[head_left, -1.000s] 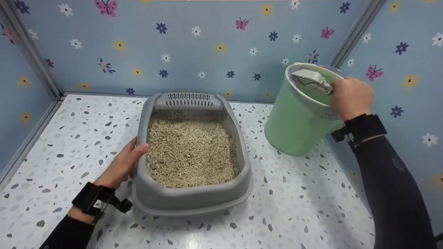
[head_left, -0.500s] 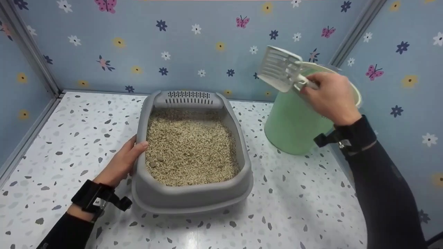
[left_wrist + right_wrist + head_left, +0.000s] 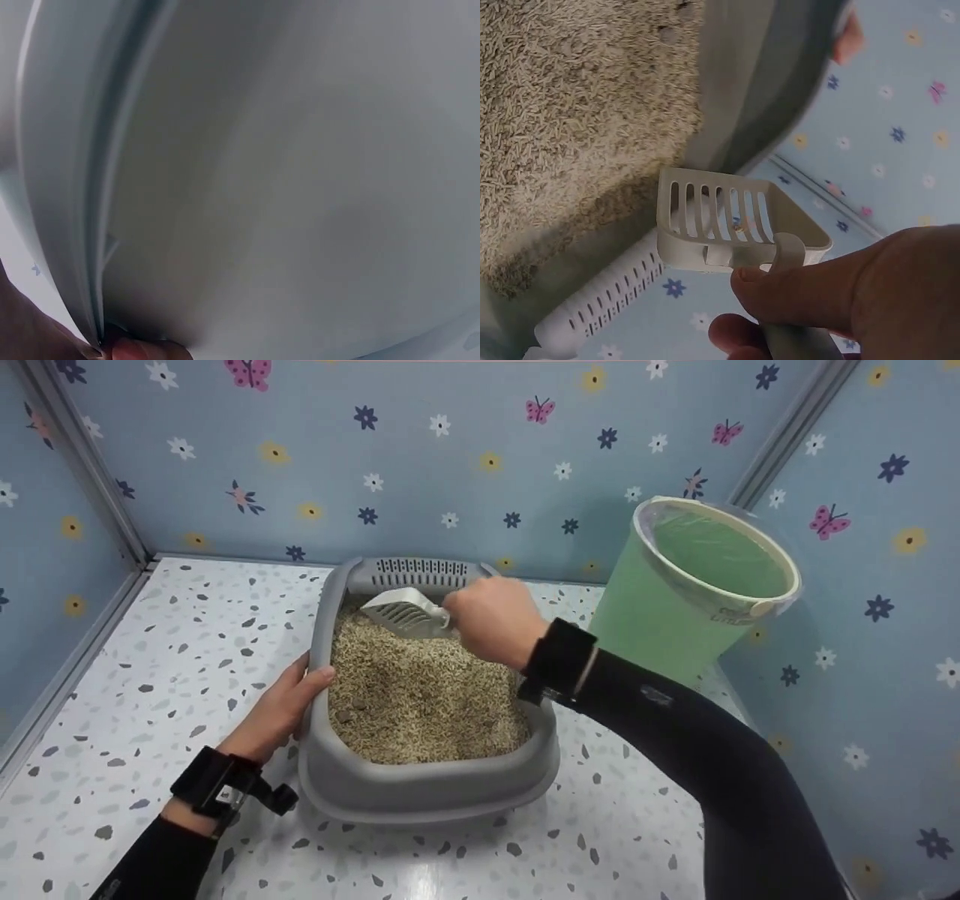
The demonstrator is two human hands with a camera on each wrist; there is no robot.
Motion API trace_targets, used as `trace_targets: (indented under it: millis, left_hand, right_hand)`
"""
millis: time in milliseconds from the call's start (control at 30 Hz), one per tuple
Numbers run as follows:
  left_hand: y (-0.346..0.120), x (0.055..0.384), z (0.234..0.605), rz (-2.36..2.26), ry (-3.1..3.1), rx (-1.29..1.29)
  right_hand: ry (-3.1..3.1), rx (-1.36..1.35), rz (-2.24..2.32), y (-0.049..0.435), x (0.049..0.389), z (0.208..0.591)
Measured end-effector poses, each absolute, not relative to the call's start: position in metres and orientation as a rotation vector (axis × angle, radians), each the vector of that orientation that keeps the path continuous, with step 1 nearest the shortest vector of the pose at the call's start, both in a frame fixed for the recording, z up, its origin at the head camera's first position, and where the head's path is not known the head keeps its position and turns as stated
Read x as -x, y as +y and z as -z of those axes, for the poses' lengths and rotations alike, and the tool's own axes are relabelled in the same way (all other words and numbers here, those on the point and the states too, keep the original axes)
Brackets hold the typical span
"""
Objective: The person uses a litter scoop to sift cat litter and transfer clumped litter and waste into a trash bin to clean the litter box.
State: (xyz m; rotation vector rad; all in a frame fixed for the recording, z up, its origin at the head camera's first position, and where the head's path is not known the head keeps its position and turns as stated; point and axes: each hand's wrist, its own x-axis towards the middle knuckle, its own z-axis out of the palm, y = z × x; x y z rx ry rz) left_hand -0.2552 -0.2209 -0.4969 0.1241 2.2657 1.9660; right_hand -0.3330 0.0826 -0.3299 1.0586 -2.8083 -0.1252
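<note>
A grey litter box (image 3: 420,791) filled with tan pellet litter (image 3: 427,697) stands on the speckled surface. My left hand (image 3: 289,701) grips its left rim, thumb over the top and fingers on the outer wall; in the left wrist view fingertips (image 3: 146,349) show under the rim. My right hand (image 3: 495,619) holds a pale slotted litter scoop (image 3: 405,611) by its handle, over the back part of the litter. In the right wrist view the scoop (image 3: 712,214) has no clump in it, and the thumb lies along the handle. A few dark clumps (image 3: 345,715) lie at the litter's left.
A green bin (image 3: 645,622) with a pale rim and a clear liner stands at the back right, partly behind my right forearm. Blue flowered panels (image 3: 465,472) close off the back and both sides. The speckled surface (image 3: 172,660) extends around the box.
My right hand has brought the scoop from inside the bin's mouth leftward to over the back of the litter box. My left hand has kept its grip on the rim.
</note>
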Motion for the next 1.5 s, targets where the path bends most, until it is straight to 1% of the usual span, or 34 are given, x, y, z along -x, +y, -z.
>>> trace_targets:
  millis: [100, 200, 433, 600, 767, 933, 1133, 1333, 1500]
  left_hand:
    - [-0.217, 0.255, 0.498, -1.968, 2.259, -0.138]
    - [-0.215, 0.257, 0.497, -1.985, 2.246, -0.164]
    - [-0.214, 0.260, 0.497, -2.042, 2.186, -0.238]
    - [-0.214, 0.260, 0.498, -2.061, 2.172, -0.234]
    - [-0.215, 0.259, 0.501, -2.055, 2.195, -0.216]
    - [-0.216, 0.257, 0.502, -2.044, 2.212, -0.208]
    - [-0.218, 0.256, 0.501, -2.028, 2.234, -0.190]
    - [-0.220, 0.256, 0.500, -2.027, 2.215, -0.179]
    - [-0.222, 0.255, 0.500, -2.030, 2.199, -0.184]
  right_hand:
    - [-2.702, -1.119, 0.301, 0.063, 0.340, 0.348]
    - [-2.606, -1.146, 0.380, 0.050, 0.345, 0.359]
    - [-2.493, -1.186, 0.447, 0.028, 0.343, 0.369]
    - [-2.407, -1.129, 0.561, 0.015, 0.341, 0.377]
    - [-2.424, -1.070, 0.701, -0.001, 0.349, 0.389]
    - [-2.427, -1.112, 0.776, -0.013, 0.356, 0.405]
    - [-2.280, -1.272, 0.834, 0.000, 0.349, 0.414]
    - [-2.176, -1.495, 0.810, 0.032, 0.341, 0.396]
    - [-2.255, -1.392, 0.770, 0.042, 0.345, 0.374]
